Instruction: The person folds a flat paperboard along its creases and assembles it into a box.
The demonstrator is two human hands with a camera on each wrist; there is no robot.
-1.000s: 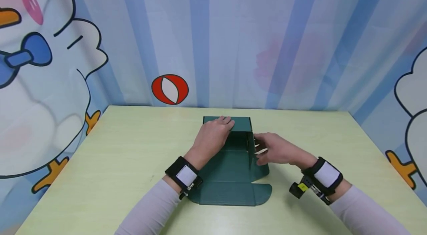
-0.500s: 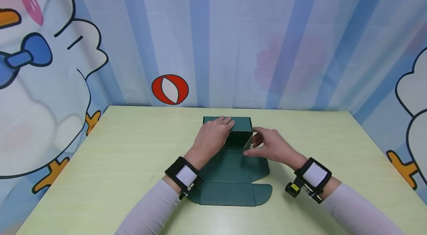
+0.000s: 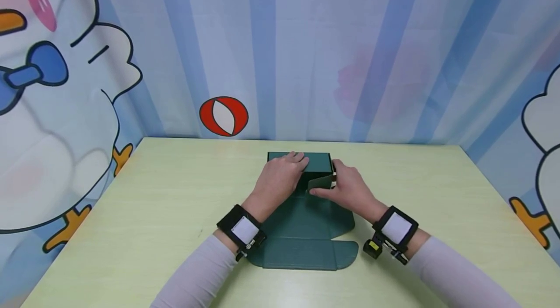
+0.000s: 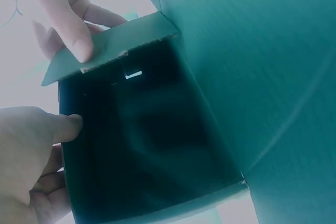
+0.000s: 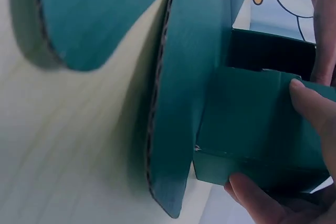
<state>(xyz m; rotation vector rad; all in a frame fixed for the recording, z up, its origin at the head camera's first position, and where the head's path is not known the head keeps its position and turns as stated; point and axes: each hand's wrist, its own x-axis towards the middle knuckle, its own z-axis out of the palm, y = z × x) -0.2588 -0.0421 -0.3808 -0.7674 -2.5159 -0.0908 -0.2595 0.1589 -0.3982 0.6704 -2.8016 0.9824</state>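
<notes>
A dark green cardboard box [image 3: 297, 220], partly folded, lies on the table with its raised end at the back and its long lid panel spread toward me. My left hand [image 3: 282, 178] holds the top of the raised end; in the left wrist view its thumb [image 4: 69, 127] hooks over the rim, fingers outside. At the right side, my right hand [image 3: 353, 187] pinches a small side flap [image 3: 320, 182], thumb on the flap and fingers against the outer side wall. The flap is bent partway across the dark opening [image 4: 152, 129]. The box's inside is too dark to make out fully.
The pale wooden table [image 3: 175, 186] extends on both sides of the box. Rounded side tabs [image 3: 345, 254] stick out from the lid panel near me. Behind the table hangs a blue striped curtain [image 3: 297, 55] with cartoon prints.
My right hand has moved left and slightly up to the box's side, folding the side flap inward across the opening. The left hand stays in place on top.
</notes>
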